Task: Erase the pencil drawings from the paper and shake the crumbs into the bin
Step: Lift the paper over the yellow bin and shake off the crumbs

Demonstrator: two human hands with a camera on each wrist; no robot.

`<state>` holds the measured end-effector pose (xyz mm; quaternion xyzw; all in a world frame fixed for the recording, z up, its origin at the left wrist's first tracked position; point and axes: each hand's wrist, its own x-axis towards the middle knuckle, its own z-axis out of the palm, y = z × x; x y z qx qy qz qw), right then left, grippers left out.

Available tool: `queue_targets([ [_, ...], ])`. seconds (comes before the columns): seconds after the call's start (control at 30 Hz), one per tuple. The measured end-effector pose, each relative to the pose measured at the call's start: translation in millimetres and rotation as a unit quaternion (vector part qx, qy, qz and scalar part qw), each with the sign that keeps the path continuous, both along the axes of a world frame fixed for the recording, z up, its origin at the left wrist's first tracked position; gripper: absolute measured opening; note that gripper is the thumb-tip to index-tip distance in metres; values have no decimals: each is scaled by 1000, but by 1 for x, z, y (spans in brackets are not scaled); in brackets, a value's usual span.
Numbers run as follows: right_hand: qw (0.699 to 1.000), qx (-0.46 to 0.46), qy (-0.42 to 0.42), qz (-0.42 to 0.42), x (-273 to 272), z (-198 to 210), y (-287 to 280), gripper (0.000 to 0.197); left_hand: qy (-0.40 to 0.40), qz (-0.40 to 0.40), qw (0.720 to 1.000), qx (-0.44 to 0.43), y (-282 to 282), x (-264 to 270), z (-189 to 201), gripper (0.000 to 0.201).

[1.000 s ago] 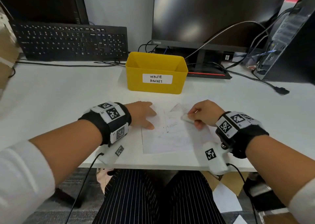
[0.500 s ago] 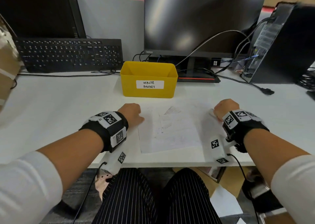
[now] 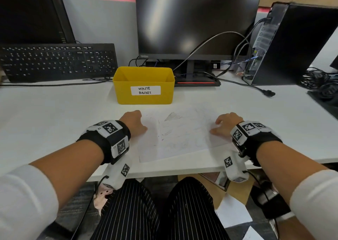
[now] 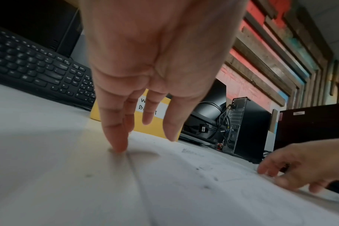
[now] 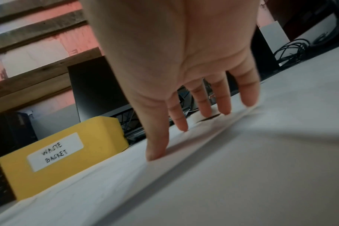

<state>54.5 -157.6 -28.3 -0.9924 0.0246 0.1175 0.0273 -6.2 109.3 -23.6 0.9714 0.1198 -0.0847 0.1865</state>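
Head view shows the near edge of the white desk (image 3: 54,122), smooth and matte, with the paper (image 3: 182,139) lying flat on it just in front of the person. It is a thin white sheet, slightly skewed, and faint grey pencil lines and a shaded triangle still show on it. So the erasing looks unfinished to me, though most marks are pale. I see dark specks on the sheet in the left wrist view, likely crumbs, and nothing has been tipped out yet as far as I can tell.

The left hand (image 3: 134,121) sits at the sheet's left edge; its fingers (image 4: 114,137) hang fairly straight, one tip pressing the surface, gripping nothing. The right hand (image 3: 224,124) rests on the right edge, fingers (image 5: 157,146) extended with tips on the paper, which ripples a little beneath them; it holds nothing either. A small pale lump lies just beyond those fingers, possibly the eraser, but it is too blurred to say.

Just beyond the paper stands the yellow bin (image 3: 143,86), a hard plastic open box with a hand-lettered label. What remains, I judge, is lifting the sheet and shaking it over that box.

Farther back are a black keyboard (image 3: 58,62), a dark monitor (image 3: 197,18) and a computer tower (image 3: 292,44) with cables.
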Motion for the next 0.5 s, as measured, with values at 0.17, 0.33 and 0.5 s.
queue_targets([
  [0.17, 1000, -3, 20, 0, -1, -1, 5, 76, 9, 10, 999, -32, -5, 1, -2, 58],
  [0.33, 999, 9, 31, -23, -3, 1, 6, 90, 18, 58, 998, -35, 5, -4, 1, 54],
  [0.5, 999, -9, 41, -22, -9, 4, 2, 86, 34, 121, 979, -160, 17, -7, 3, 50],
])
